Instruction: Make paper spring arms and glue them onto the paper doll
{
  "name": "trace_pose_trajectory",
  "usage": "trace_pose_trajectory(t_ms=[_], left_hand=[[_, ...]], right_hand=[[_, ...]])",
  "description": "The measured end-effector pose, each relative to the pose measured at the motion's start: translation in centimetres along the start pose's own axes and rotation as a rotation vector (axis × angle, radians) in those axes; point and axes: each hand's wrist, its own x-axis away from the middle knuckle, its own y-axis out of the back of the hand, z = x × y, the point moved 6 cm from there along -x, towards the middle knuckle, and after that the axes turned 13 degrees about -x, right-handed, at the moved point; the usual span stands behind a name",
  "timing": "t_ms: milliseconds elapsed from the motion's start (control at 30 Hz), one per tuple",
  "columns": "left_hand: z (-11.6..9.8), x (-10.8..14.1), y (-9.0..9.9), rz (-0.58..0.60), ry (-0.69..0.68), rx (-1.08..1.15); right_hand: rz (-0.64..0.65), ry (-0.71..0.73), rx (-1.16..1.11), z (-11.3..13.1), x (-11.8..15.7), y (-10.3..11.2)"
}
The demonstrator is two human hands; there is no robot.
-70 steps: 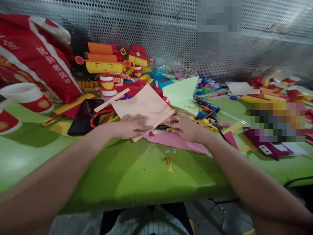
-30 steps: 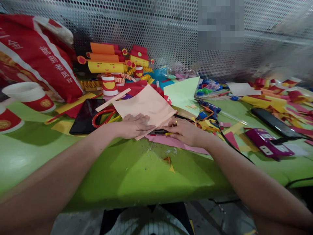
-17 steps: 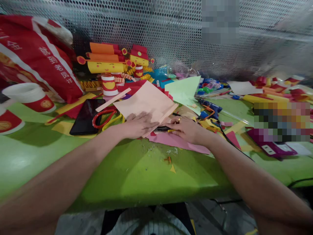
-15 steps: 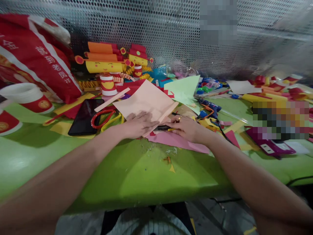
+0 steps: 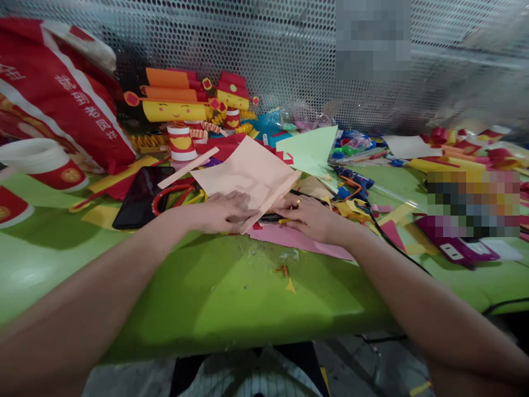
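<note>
A sheet of peach paper lies over other things in front of me, with a narrow folded strip along its lower right edge. My left hand rests on its lower left part, fingers stretched out near the bottom end of the strip. Beside the strip, my right hand reaches in from the right with its fingers apart, fingertips touching the folded edge. Under my hands is a pink sheet; a dark object between them is mostly covered. Red-handled scissors lie left of my left hand.
A black phone, paper cups and a red bag are on the left. Paper figures stand behind. A pale green sheet, paper scraps and a purple power strip lie to the right on the green table.
My left hand has slid slightly left and down along the peach paper, baring more of the folded strip. The right hand has shifted slightly left, and the sheet stays in place.
</note>
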Motion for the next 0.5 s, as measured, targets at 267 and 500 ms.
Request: trace_pose_trajectory(t_ms=[267, 500], left_hand=[[0.01, 0.16, -0.31, 0.016, 0.005, -0.011], [-0.10, 0.18, -0.34, 0.035, 0.009, -0.012]], right_hand=[[0.018, 0.065, -0.017, -0.01, 0.36, -0.29], [0.000, 0.051, -0.004, -0.32, 0.43, -0.43]])
